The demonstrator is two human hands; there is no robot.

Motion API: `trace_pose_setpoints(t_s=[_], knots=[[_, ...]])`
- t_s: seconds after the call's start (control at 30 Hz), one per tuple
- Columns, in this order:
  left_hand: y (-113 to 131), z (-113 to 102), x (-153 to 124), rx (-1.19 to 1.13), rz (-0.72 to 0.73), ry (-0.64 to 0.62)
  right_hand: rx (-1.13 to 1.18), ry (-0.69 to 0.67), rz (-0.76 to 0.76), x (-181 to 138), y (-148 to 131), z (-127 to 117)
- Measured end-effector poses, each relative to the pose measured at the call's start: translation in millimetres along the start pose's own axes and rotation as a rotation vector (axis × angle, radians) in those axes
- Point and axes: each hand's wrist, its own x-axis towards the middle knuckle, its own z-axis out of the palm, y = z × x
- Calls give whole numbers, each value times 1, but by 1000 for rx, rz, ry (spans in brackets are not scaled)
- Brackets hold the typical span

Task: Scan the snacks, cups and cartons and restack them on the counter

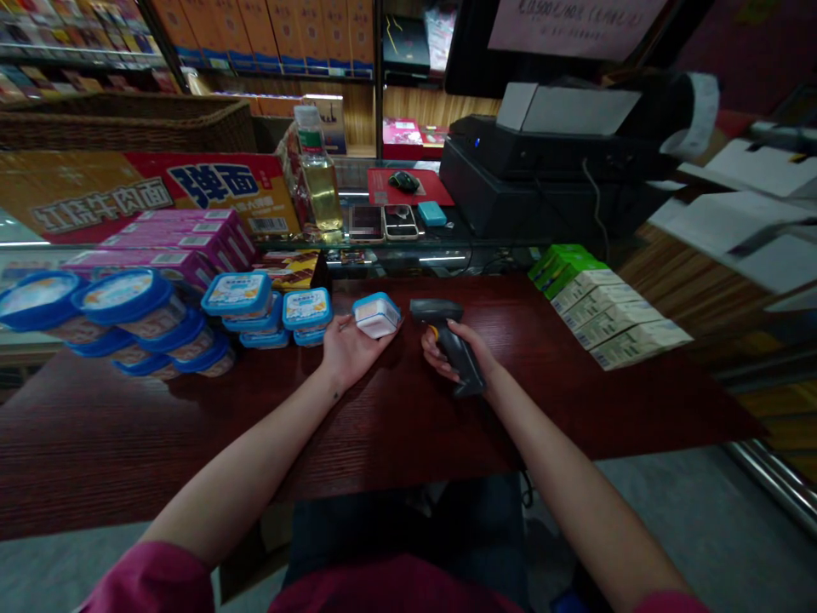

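bench (396, 434): dark red wood, beneath the fingers
tub (376, 317): resting on the left fingers (383, 343), held
scanner (462, 356): right fingers (439, 358) clamped round its handle

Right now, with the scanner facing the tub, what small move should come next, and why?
Probably squeeze the yellow trigger on the scanner: the right hand grips it, its head points toward the tub held tilted in the left hand, and only a small gap seems to separate them.

"红烧牛肉面" and "弹面" on instant-noodle carton (150, 189), left of frame, "60元" on paper sign (574, 25), upper right, other print there blurred
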Motion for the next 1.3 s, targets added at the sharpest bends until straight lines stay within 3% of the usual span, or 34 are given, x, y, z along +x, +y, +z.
trace_pose_setpoints(t_s=[0.33,0.67,0.73,0.8,0.97,1.03,1.1,1.3], knots=[[3,2,3,-48,-72,41,28,-3,-46,-2,-1,4],[-2,3,-10,-12,-28,-33,87,73,-71,-6,-8,-12],[-1,7,-19,130,31,-30,102,84,-94,-8,-11,-16],[3,9,-31,311,191,24,113,87,-111,-10,-12,-18],[43,3,-60,1038,930,191,129,98,-96,-10,-9,-20],[63,-6,-67,1353,1149,217,123,101,-86,-9,-8,-19],[79,-17,-68,1604,1241,200,112,103,-75,-8,-7,-18],[99,-41,-64,2016,1177,30,124,129,-101,-9,-8,-16]])
